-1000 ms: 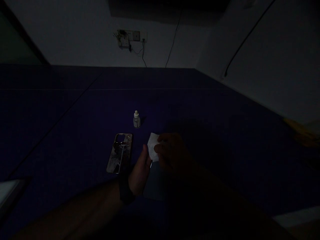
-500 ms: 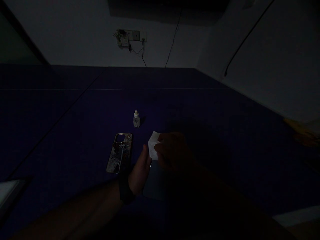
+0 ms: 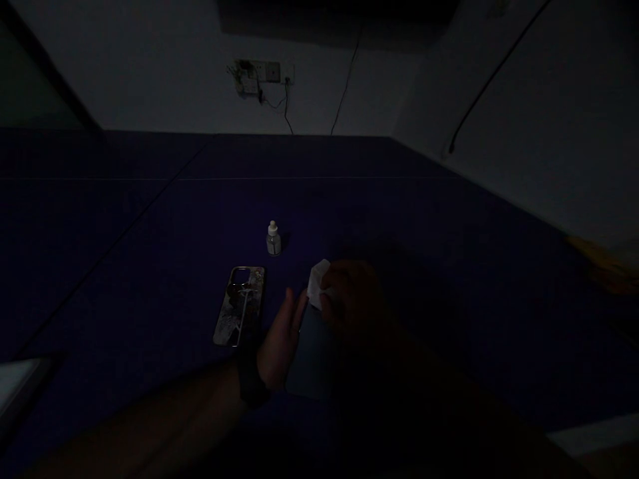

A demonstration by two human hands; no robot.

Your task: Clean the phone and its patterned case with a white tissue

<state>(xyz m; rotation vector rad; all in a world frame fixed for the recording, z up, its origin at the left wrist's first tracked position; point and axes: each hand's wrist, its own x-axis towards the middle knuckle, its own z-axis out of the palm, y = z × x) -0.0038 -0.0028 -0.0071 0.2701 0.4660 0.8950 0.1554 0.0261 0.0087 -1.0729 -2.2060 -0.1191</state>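
Note:
A dark, flat phone (image 3: pixel 310 359) lies before me, its right part lost in shadow. Along its left edge rests my left hand (image 3: pixel 282 339), fingers stretched out and thumb raised, touching the side without wrapping round it. My right hand (image 3: pixel 349 293) is closed on a folded white tissue (image 3: pixel 317 283), pressed near the phone's top end. Left of the phone lies a phone case (image 3: pixel 240 307) with a picture print and a camera cutout. Beyond it stands a small clear dropper bottle (image 3: pixel 273 243) with a white cap.
The purple surface (image 3: pixel 200 219) stretches back to a wall with sockets and cables (image 3: pixel 259 76). A pale, flat object (image 3: pixel 20 382) sits at the left edge. Something yellowish (image 3: pixel 599 266) lies far right. The room is very dark.
My right hand has moved the tissue slightly to the right and away from me, so more of the phone's upper left shows. My left hand has stayed in place.

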